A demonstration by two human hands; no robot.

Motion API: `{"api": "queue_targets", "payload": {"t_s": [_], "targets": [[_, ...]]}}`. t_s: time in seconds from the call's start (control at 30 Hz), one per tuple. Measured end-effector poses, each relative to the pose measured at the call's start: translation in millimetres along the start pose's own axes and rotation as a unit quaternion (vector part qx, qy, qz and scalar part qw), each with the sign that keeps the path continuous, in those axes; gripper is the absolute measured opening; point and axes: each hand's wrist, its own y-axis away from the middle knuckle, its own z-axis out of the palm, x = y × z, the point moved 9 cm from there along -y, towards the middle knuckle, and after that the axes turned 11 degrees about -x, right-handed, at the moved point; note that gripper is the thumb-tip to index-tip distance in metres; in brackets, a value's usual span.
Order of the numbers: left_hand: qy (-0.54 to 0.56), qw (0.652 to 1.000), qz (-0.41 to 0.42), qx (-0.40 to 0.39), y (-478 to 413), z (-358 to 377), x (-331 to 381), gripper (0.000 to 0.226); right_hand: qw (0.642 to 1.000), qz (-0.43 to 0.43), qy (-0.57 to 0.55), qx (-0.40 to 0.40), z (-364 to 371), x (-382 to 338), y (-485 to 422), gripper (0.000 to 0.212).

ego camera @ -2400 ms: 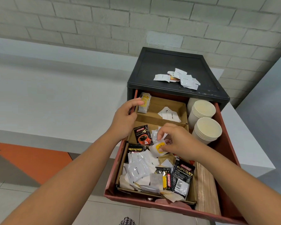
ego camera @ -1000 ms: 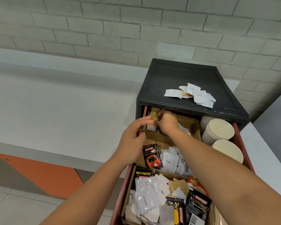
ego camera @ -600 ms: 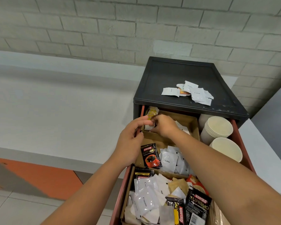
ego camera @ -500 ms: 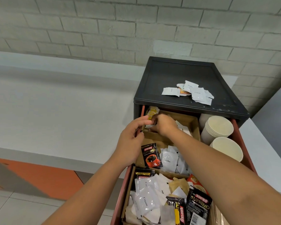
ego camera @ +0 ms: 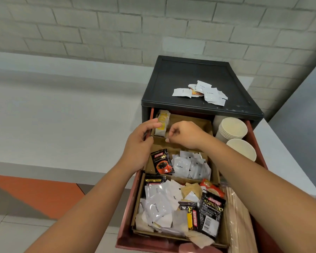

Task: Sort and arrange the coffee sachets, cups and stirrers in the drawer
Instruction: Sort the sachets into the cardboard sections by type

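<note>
The red drawer is pulled out, with cardboard dividers inside. At the back left corner stands a stack of yellow-and-white sachets. My left hand touches that stack with its fingertips, thumb down by the divider. My right hand hovers beside it over the back compartment, fingers curled, nothing visible in it. The middle compartment holds a black Kopiko sachet and white coffee sachets. Mixed sachets fill the front compartment. Two stacks of paper cups lie at the right, wooden stirrers in front of them.
The drawer belongs to a black cabinet with several loose white sachets on its top. A white counter runs to the left, and a brick wall stands behind. Grey and orange floor lies below left.
My right hand has drawn back from the yellow-and-white stack and curled up. My left hand has stayed at the stack. The camera has shifted slightly.
</note>
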Motion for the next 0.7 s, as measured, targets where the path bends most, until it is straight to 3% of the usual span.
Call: {"api": "queue_targets", "payload": {"t_s": [0.33, 0.53, 0.7], "targets": [[0.003, 1.000, -0.010, 0.008, 0, 0, -2, 0.054, 0.977, -0.094, -0.016, -0.193, 60, -28, 126, 0.011], [0.000, 1.000, -0.020, 0.010, 2, 0, 0, 0.049, 0.965, -0.129, 0.044, -0.225, 94, -38, 154, 0.014], [-0.002, 1.000, -0.029, 0.011, 3, 1, 1, 0.047, 0.966, -0.100, 0.075, -0.228, 104, -29, 167, 0.012]]}}
